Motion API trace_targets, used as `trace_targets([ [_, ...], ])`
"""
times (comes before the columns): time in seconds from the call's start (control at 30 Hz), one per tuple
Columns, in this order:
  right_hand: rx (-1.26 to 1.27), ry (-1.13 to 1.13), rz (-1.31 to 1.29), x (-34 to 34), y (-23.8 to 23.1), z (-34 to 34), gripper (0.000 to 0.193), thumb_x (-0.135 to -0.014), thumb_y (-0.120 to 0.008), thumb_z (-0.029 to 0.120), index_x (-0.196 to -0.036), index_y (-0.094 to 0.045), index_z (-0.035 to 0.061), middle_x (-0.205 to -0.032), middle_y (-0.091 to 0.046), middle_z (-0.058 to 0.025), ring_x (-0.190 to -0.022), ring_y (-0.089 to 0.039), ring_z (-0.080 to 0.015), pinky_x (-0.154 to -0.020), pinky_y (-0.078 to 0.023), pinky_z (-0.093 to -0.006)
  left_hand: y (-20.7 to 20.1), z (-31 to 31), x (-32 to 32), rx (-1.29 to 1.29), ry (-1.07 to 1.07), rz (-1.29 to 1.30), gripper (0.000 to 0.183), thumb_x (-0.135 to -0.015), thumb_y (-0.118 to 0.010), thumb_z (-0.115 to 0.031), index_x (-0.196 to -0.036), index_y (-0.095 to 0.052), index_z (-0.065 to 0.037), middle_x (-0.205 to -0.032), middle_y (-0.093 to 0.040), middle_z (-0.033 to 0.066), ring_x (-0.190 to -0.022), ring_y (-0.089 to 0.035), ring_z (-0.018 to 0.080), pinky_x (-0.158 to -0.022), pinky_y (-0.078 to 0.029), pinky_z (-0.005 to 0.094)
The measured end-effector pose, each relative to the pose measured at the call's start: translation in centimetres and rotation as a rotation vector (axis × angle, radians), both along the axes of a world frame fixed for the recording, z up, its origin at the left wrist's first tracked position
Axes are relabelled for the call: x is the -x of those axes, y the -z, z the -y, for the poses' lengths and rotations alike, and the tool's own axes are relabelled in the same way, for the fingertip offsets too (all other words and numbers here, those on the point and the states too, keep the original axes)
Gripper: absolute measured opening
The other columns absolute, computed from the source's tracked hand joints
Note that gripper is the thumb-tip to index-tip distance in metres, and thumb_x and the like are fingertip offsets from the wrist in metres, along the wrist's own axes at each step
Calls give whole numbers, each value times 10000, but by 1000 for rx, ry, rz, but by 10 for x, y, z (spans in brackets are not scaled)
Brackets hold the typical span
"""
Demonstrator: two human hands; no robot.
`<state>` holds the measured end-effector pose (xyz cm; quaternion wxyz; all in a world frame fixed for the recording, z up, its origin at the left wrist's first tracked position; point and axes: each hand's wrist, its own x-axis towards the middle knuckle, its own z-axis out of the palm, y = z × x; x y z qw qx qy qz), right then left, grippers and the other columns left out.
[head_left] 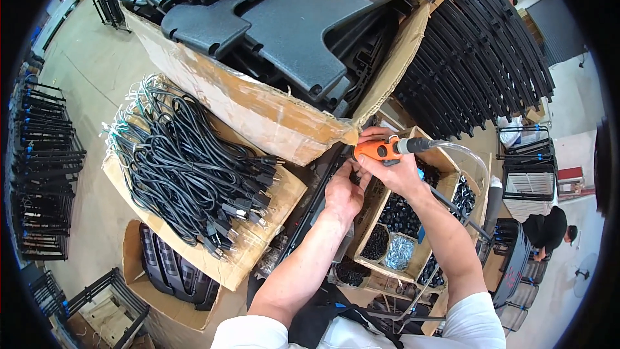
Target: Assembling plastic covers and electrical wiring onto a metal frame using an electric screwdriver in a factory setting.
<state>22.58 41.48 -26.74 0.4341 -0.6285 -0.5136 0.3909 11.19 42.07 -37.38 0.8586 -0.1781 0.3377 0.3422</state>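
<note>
My right hand [395, 171] is wrapped round an orange air screwdriver [373, 151], with a dark connector and a clear hose [470, 152] at its back end. The tool lies nearly level and its tip points left, at the corner of a large carton. Just below the tip, my left hand [344, 190] has its fingers bent together at a long black bar-like part [314, 205]. What these fingers hold is hidden. Beside my right forearm stands a divided wooden box [369, 265] with black fittings [399, 216], small black screws [374, 244] and silver screws [400, 252].
A worn carton [258, 113] full of black plastic covers [290, 32] rises in front. Black power cords [187, 161] lie heaped on cardboard [292, 192] at left. Stacked black frames [478, 58] stand at far right. Another person [546, 229] is bent over at right.
</note>
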Motion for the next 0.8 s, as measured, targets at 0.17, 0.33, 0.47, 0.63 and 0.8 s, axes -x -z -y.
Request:
trace_targets([
  [0.17, -17, -11, 71, 6, -7, -4, 344, -876, -819, 65, -1186, -679, 14, -1174, -742, -92, -1051, -695, -143, -930, -577, -315, -12, 34, 18, -57, 74, 83, 211, -1137, -467, -129, -1207, -599, 20, -1102, -622, 93, -970, -669, 202, -939, -633, 386],
  [0.33, 16, -10, 73, 9, -2, -9, 330, -856, -837, 70, -1147, -691, 18, -1184, -743, -96, -1073, -693, -161, -958, -561, -334, -19, 84, 47, 51, 187, 74, 238, -1136, -457, -139, -1234, -571, 46, -1062, -622, 147, -996, -686, 297, -952, -641, 442],
  [0.47, -34, -6, 55, 9, 8, -8, 372, -854, -845, 78, -1186, -689, 19, -1178, -741, -91, -1066, -694, -162, -961, -561, -333, -13, 109, 74, 8, 336, 55, 231, -1130, -488, -164, -1243, -588, 11, -1046, -640, 131, -946, -692, 277, -854, -648, 411],
  [0.63, -125, 96, -26, 8, -5, 17, 516, -852, -857, 77, -1320, -648, 22, -1196, -744, -91, -1100, -695, -156, -990, -561, -332, -8, 116, 101, -115, 433, -49, 242, -1126, -531, -229, -1186, -656, -31, -989, -663, 59, -812, -627, 182, -724, -539, 328],
  [0.8, -87, 322, -51, 32, -69, 97, 506, -855, -859, 123, -1311, -656, 41, -1223, -753, -95, -1104, -700, -163, -1003, -559, -336, -5, 111, 134, -169, 456, -110, 237, -1133, -508, -206, -1226, -633, -26, -1000, -665, 71, -887, -667, 200, -743, -565, 340],
])
